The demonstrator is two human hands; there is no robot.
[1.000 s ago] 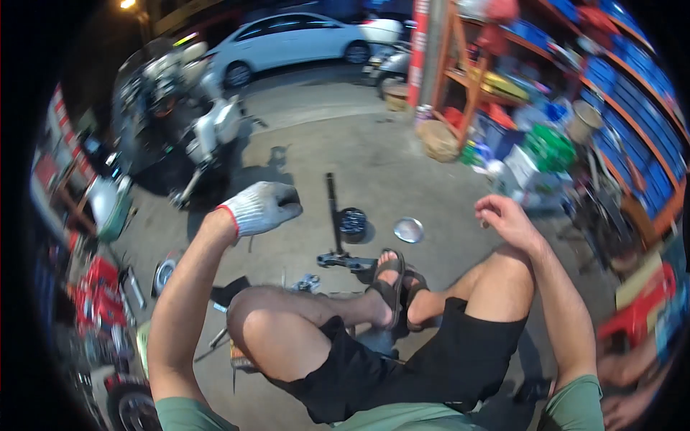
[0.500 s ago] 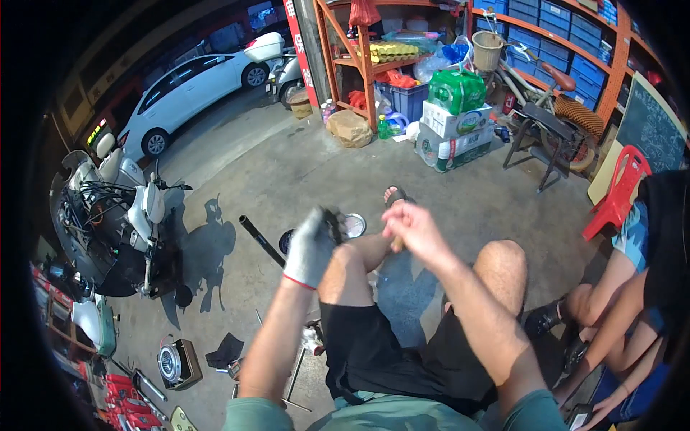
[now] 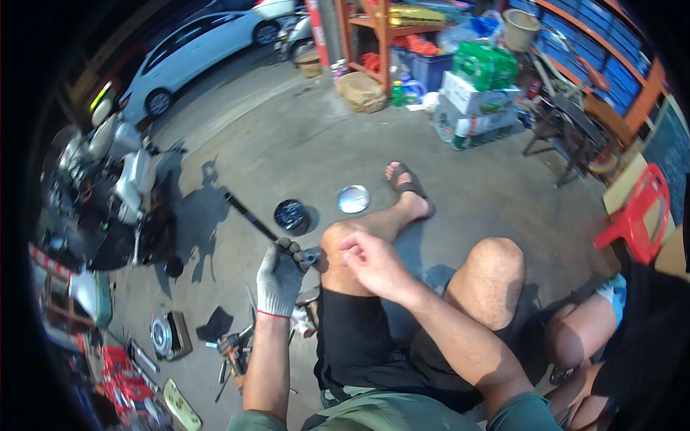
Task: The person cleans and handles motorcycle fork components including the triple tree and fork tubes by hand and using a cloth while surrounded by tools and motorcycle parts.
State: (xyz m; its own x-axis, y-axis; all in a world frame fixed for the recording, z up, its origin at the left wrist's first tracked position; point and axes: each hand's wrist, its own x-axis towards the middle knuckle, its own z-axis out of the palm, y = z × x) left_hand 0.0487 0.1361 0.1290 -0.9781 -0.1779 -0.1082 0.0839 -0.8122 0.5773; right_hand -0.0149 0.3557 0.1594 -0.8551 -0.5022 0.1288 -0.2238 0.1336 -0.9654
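My left hand (image 3: pixel 279 276), in a pale knitted glove with dark fingertips, is closed around a short grey cylindrical part (image 3: pixel 310 256) beside my knee. A black tube (image 3: pixel 249 214) slants up and left from the glove; whether the fingers also grip it is hidden. My right hand (image 3: pixel 374 264) is bare, just right of the grey part and apart from it. Its fingers are curled in toward the thumb, and anything between them is too blurred to name. Beyond the hands stand an open tin of dark, shiny paste (image 3: pixel 292 216) and a round silver lid (image 3: pixel 353 199).
Tools, including an orange power tool (image 3: pixel 233 352), lie left of my legs, near a round metal part (image 3: pixel 164 335) in a box. Scooters (image 3: pixel 133 179) stand at left. Stacked drink packs (image 3: pixel 478 108) are ahead. A person (image 3: pixel 589 330) sits at right by a red chair (image 3: pixel 640 215).
My left hand has come down and left, bringing the grey part into clearer view. My right hand has moved left and down toward it. The view has shifted, uncovering the tin.
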